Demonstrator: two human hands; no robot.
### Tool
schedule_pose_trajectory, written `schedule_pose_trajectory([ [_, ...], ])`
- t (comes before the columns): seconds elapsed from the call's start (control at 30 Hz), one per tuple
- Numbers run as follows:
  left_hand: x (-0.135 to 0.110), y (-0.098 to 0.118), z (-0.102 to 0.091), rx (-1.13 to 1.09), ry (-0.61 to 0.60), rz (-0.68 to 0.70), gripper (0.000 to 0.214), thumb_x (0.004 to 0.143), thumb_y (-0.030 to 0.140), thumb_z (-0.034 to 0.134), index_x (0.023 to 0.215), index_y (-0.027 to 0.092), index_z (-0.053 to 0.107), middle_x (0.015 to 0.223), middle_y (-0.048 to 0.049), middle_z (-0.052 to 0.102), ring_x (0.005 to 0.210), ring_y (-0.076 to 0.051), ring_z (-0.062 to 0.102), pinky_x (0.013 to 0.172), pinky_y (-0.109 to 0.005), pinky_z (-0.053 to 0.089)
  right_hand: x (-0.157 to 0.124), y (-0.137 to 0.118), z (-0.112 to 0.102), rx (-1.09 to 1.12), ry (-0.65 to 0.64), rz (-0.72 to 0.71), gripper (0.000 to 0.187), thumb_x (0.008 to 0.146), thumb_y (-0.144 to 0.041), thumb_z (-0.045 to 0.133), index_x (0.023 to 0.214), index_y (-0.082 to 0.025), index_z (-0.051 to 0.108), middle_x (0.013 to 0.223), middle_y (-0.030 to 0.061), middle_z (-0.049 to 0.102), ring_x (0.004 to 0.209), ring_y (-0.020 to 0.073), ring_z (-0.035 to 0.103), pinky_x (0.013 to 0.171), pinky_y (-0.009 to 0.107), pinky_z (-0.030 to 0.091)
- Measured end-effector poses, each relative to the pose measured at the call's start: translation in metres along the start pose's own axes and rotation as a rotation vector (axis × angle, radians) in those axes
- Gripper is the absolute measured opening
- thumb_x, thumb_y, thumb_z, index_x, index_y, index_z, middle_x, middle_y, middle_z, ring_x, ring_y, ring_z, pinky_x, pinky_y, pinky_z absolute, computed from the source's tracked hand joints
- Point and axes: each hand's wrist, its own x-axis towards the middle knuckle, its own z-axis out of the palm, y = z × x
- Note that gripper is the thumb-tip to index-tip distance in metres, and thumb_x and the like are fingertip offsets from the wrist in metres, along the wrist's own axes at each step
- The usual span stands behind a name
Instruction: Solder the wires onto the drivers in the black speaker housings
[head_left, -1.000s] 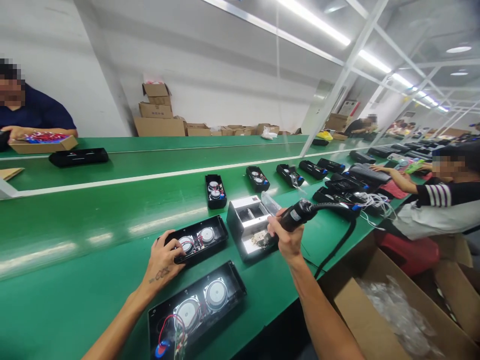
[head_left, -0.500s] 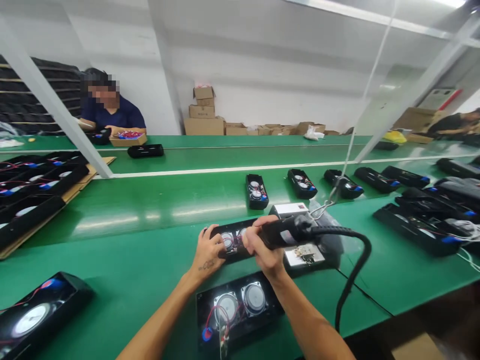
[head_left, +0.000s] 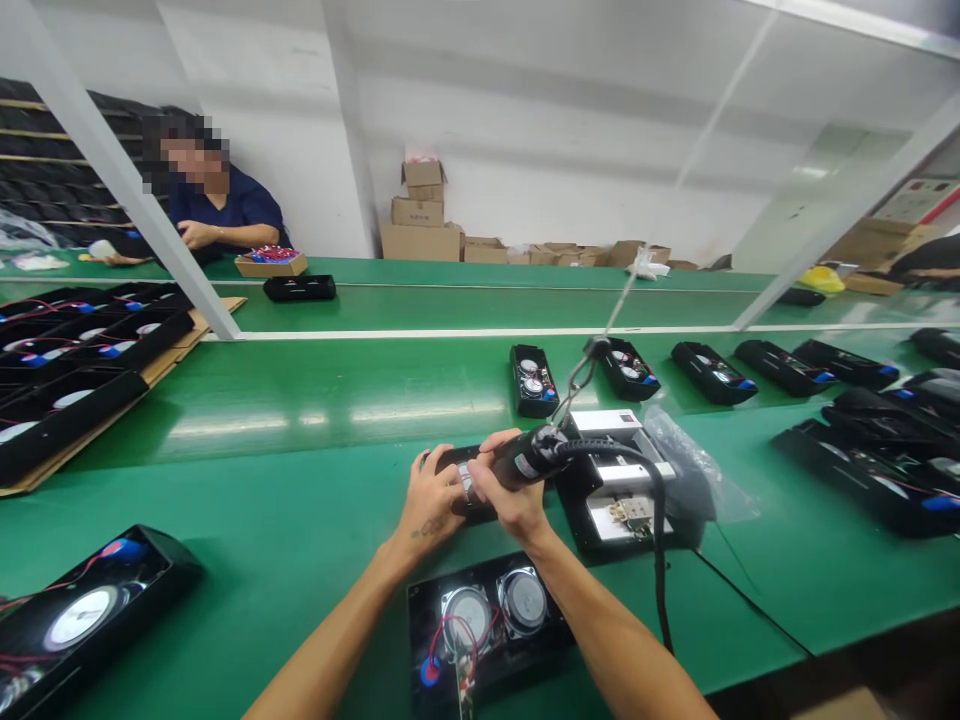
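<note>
From my remote station I take this for a factory assembly line: 5 black speaker housings [head_left: 712,373] sit in a row on the long green worktop [head_left: 262,560], a corded power driver [head_left: 523,458] is tethered above it, a co-worker [head_left: 229,205] is across it, and cardboard cartons [head_left: 422,242] stand stacked beyond it.

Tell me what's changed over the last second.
The right hand has carried the corded tool leftward, from by the white-topped machine to over the black speaker case; nothing was let go. The view has swung left. Unchanged: the left hand holding that case, the tool in the right hand.
</note>
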Motion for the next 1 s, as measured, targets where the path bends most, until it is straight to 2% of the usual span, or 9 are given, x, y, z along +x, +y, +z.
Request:
schedule_pose_trajectory([
  [0.17,0.0007,-0.0008,0.0009,-0.022,-0.016,-0.012,0.028,0.079,0.018,0.075,0.100,0.035,0.083,0.119,-0.0072,0.076,0.143,-0.041,0.044,0.115,-0.066,0.035,0.0020,-0.0016,0.0055,-0.032,-0.001,0.037,0.025,0.084,-0.029,0.076,0.094,-0.025,0.053,0.062,-0.0084,0.055,0.049,0.0114,0.051,0.051,0.028,0.046],
  [0.3,0.0020,-0.0015,0.0009,-0.017,-0.019,-0.025,0.022,0.081,0.022,0.075,0.097,0.033,0.084,0.126,-0.0083,0.073,0.143,-0.041,0.043,0.116,-0.065,0.035,0.0051,-0.0056,0.0086,-0.040,-0.021,0.047,0.025,0.081,-0.028,0.077,0.091,-0.025,0.054,0.062,-0.0085,0.055,0.046,0.0104,0.049,0.049,0.027,0.045],
  [0.63,0.0056,-0.0035,0.0000,-0.045,-0.025,-0.042,0.028,0.079,0.021,0.076,0.103,0.036,0.083,0.118,-0.0060,0.077,0.140,-0.042,0.046,0.110,-0.066,0.038,0.0064,-0.0012,0.0022,-0.049,-0.009,0.014,0.021,0.086,-0.029,0.074,0.096,-0.025,0.057,0.062,-0.0077,0.055,0.048,0.0111,0.050,0.049,0.027,0.045],
  [1.0,0.0043,-0.0043,-0.0007,-0.026,-0.036,-0.031,0.037,0.077,0.019,0.078,0.110,0.035,0.082,0.125,-0.0065,0.076,0.140,-0.043,0.046,0.110,-0.067,0.040,0.0057,0.0029,0.0010,-0.029,0.014,-0.032,0.020,0.089,-0.030,0.073,0.098,-0.025,0.056,0.063,-0.0084,0.054,0.047,0.0101,0.048,0.051,0.027,0.042],
])
